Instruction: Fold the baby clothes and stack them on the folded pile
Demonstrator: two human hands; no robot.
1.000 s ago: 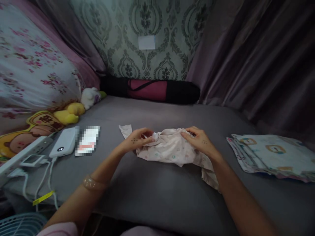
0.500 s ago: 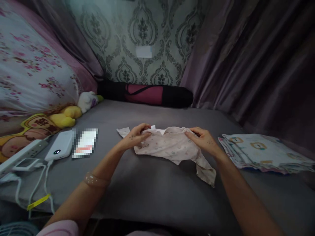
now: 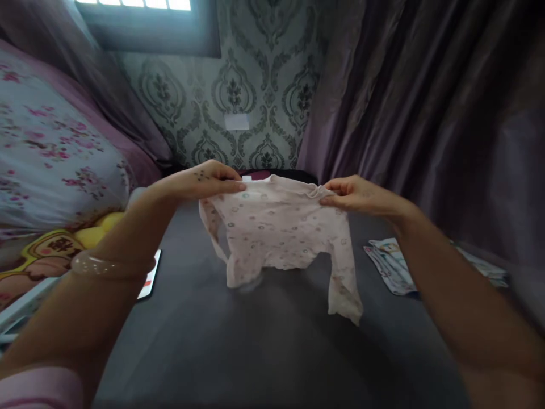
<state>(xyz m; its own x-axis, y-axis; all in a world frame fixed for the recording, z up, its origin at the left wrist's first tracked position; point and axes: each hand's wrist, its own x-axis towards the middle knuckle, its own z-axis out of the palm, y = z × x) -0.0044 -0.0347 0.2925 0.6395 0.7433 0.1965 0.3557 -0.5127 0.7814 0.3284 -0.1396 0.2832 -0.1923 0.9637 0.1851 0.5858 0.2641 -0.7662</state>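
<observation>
A small pale pink baby shirt (image 3: 281, 227) with a scattered print hangs between my hands above the grey bed surface (image 3: 255, 341). My left hand (image 3: 213, 179) pinches its upper edge at the left, beside a small white tag (image 3: 247, 178). At the right end of the same edge, my right hand (image 3: 353, 195) grips the cloth between thumb and fingers. Both sleeves dangle, the right one lower. A clear bangle (image 3: 106, 264) circles my left forearm.
Folded printed cloths (image 3: 392, 264) lie stacked at the right, partly behind my forearm. On the left are a phone (image 3: 150, 278), a yellow plush toy (image 3: 96, 230) and a white power strip (image 3: 25, 307). Purple curtains (image 3: 409, 113) hang at the right.
Both hands have lifted the shirt up off the bed, and its body and sleeves now hang down. The camera view has tilted up, showing a bright window at the top left.
</observation>
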